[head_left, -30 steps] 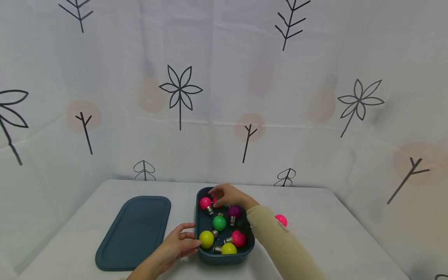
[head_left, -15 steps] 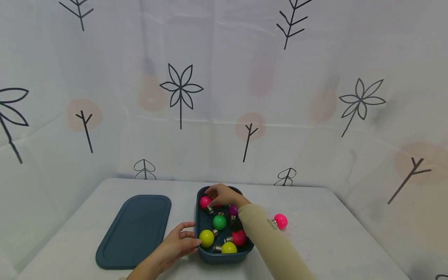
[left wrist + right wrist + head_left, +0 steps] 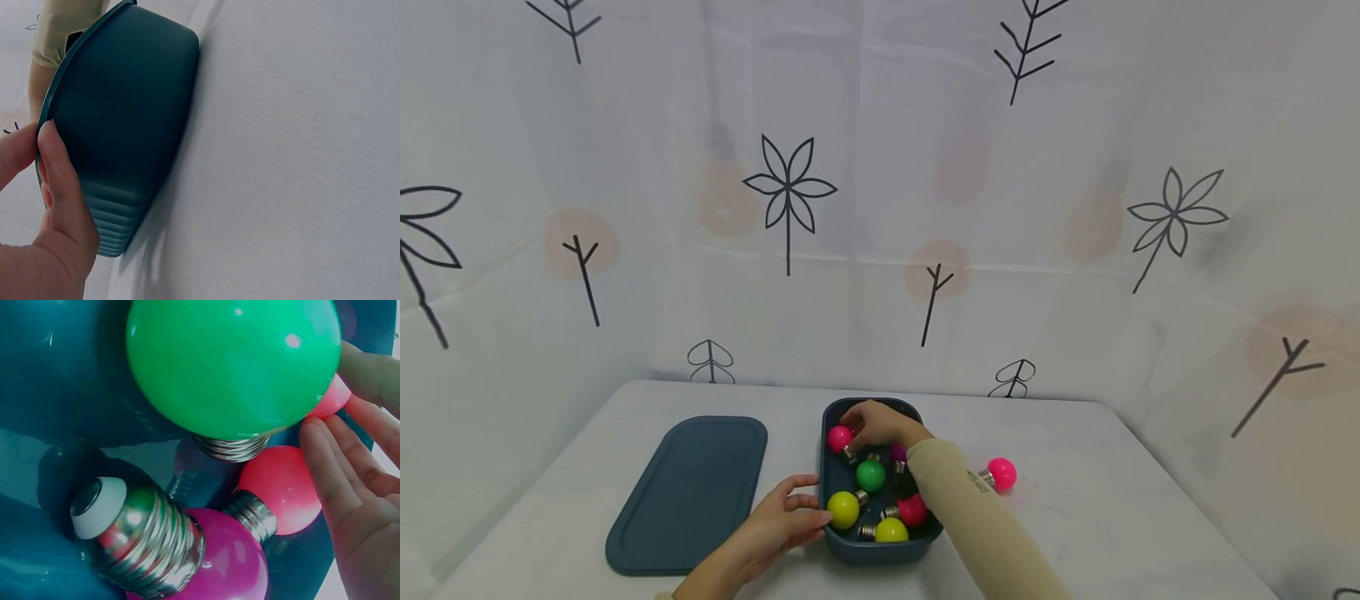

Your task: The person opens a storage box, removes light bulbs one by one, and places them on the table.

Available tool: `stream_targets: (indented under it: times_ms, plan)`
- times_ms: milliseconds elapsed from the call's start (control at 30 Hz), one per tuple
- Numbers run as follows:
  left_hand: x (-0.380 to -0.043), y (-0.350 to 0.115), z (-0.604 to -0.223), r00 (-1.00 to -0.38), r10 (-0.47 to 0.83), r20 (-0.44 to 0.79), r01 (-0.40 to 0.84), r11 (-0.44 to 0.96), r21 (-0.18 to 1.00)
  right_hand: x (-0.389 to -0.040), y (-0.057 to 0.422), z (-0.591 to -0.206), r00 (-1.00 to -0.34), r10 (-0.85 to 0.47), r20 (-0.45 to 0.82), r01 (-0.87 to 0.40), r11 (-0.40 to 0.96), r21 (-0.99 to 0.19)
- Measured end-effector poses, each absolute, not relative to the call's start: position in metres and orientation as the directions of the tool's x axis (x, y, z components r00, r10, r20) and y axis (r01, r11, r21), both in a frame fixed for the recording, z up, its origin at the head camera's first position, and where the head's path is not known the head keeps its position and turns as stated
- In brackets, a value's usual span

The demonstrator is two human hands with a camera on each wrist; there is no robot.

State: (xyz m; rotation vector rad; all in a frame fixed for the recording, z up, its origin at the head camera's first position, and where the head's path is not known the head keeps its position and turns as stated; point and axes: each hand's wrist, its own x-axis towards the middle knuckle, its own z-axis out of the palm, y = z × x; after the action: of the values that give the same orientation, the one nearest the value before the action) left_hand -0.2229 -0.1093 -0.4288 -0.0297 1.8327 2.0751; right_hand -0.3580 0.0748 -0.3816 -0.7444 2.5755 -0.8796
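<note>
Right hand curls its fingers and thumb round a pink bulb in the far left part of the dark blue box, beyond the green bulb; the left hand, fingers loosely extended, touches the box's near left side.

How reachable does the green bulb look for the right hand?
Probably yes: nothing lies over the green bulb, and the right hand reaches into the same box, though it is touching a pink bulb.
</note>
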Motion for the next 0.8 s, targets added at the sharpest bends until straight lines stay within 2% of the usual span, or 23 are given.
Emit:
stream_targets:
  times_ms: [133, 400, 800]
  plan:
    - [-0.223, -0.109, -0.429, -0.931, 0.261, -0.253, -0.285, -0.090, 0.954, -0.356, 0.072, -0.380, -0.799, -0.581, -0.152, -0.393, 0.697, -0.599]
    - [-0.224, -0.110, -0.430, -0.929, 0.264, -0.260, -0.291, -0.084, 0.953, -0.354, 0.069, -0.380, -0.790, -0.566, -0.237, -0.351, 0.734, -0.581]
    - [-0.223, -0.109, -0.427, -0.928, 0.263, -0.265, -0.296, -0.085, 0.951, -0.354, 0.077, -0.370, -0.776, -0.608, -0.167, -0.399, 0.679, -0.616]
